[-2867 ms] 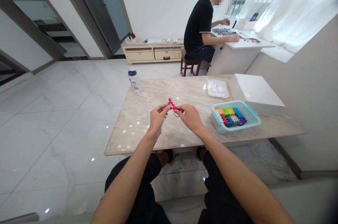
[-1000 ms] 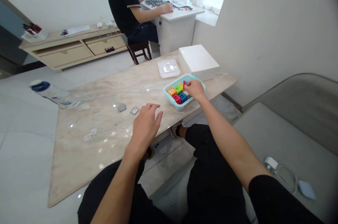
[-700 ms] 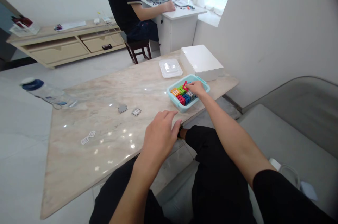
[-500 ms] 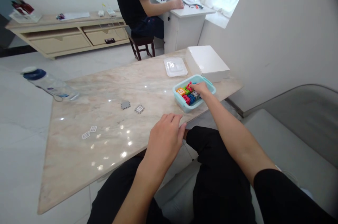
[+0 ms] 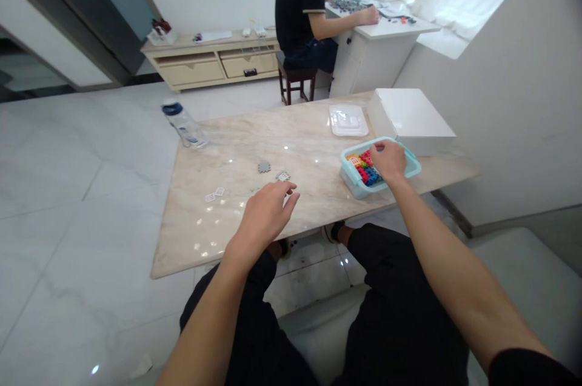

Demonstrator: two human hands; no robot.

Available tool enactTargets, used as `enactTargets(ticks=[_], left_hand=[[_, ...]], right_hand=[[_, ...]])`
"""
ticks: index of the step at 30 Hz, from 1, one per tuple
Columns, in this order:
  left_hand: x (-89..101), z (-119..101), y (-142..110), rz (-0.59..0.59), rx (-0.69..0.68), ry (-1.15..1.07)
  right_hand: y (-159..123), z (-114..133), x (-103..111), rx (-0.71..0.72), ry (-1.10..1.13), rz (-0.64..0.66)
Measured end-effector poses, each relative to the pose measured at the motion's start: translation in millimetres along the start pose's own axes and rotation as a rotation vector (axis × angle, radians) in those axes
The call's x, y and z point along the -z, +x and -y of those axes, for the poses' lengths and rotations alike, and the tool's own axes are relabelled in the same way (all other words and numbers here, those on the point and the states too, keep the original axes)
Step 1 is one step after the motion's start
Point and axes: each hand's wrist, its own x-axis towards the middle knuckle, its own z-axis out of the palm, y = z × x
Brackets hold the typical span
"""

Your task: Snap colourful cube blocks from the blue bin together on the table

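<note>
My right hand is over a light blue plastic box of colourful interlocking building pieces. Its fingertips are pinched together above the pieces; whatever lies between them is hidden. My left hand hovers over the table's near side, fingers loosely apart and holding nothing. Just beyond its fingertips is a grey notched piece with a white window panel on it. A plain grey notched square lies to the left of that. Two loose white window panels are farther left on the tabletop.
Behind the blue box stand a clear plastic lid and a white carton on the marble-patterned table. A water bottle is at the far left corner. Across the room a person sits at a white desk.
My left hand has moved left across the table, closer to the grey pieces. My right hand has risen slightly from the pieces in the box. The camera view has turned left.
</note>
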Motion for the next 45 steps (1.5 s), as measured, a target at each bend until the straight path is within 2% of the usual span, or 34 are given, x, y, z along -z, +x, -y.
enactTargets(ticks=[2,5,7,10,13,17,22,25,28,30,32,36,38,45], left_hand=[[2.8,19,4,-0.007,0.060,0.017],[0.2,47,12,0.017,0.168,0.079],[-5.4,64,16,0.073,0.238,0.123],[-17.0,84,16,0.174,0.302,0.163],[-28.3,96,9,0.232,0.316,0.159],[-36.2,103,-4,0.285,0.276,0.121],[-33.1,117,-10,0.316,0.230,0.068],[-28.4,131,-9,0.295,0.222,0.038],[-23.6,144,-7,0.269,0.230,0.013],[-20.8,147,-5,0.247,0.241,0.003],[-18.9,146,-2,0.220,0.249,0.002],[-17.1,135,-1,0.202,0.241,-0.005],[-15.6,130,-4,0.206,0.239,-0.012],[-2.3,133,-18,0.163,0.240,-0.034]], right_hand=[[-20,27,-2,0.168,0.086,0.001],[-59,75,-19,0.432,0.137,0.172],[-84,104,-40,0.565,0.108,0.322],[-109,134,-80,0.638,0.020,0.535],[-117,149,-118,0.684,-0.001,0.671],[-112,160,-158,0.671,-0.011,0.697],[-113,147,-188,0.648,-0.041,0.715],[-116,124,-193,0.710,-0.022,0.740],[-114,104,-188,0.787,0.017,0.711],[-113,97,-183,0.789,0.005,0.679],[-115,96,-179,0.734,-0.014,0.658],[-122,104,-179,0.424,0.015,0.658],[-122,111,-179,0.325,0.030,0.661],[-104,132,-162,0.246,0.078,0.670]])
